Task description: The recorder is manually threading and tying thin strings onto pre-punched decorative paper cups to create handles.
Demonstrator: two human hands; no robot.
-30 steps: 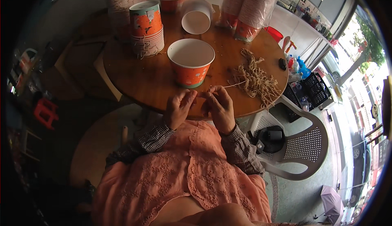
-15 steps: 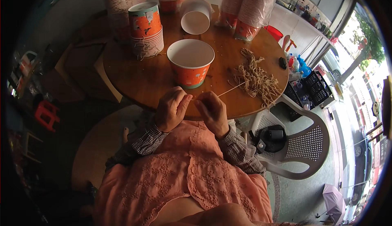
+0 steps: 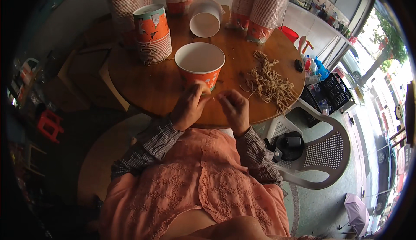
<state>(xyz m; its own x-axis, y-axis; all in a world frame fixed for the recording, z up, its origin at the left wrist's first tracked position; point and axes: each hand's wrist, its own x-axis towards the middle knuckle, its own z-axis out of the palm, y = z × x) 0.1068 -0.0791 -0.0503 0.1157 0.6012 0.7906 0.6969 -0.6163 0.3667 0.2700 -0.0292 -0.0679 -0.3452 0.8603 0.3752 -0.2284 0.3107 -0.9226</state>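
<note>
The left hand (image 3: 189, 106) and the right hand (image 3: 234, 108) were raised near one another over the front edge of the round table (image 3: 143, 95), fingers curled and fingertips brought in toward each other with a small gap between. The fingertips were small and blurred, so I could not tell whether either hand was pinching a strand or was merely bent around nothing. The pale string (image 3: 272, 84) lay in a loose tangle on the table, to the right of the right hand, with a thin end straying from it toward that hand. An orange paper tub (image 3: 200, 73) with a white inside stood upright just beyond the hands; the left hand overlapped its lower wall, and contact there could not be judged. As far as could be judged, the work with the string was at an early point: most of it was lying knotted together, and no string showed around the visible part of the upright tub. A nested stack of tubs (image 3: 152, 32) stood to the left, with some string about its base. Another tub (image 3: 205, 24) lay on its side behind, mouth forward, and tall stacks in clear plastic (image 3: 264, 10) rose at the back right, all seemingly untouched.
</note>
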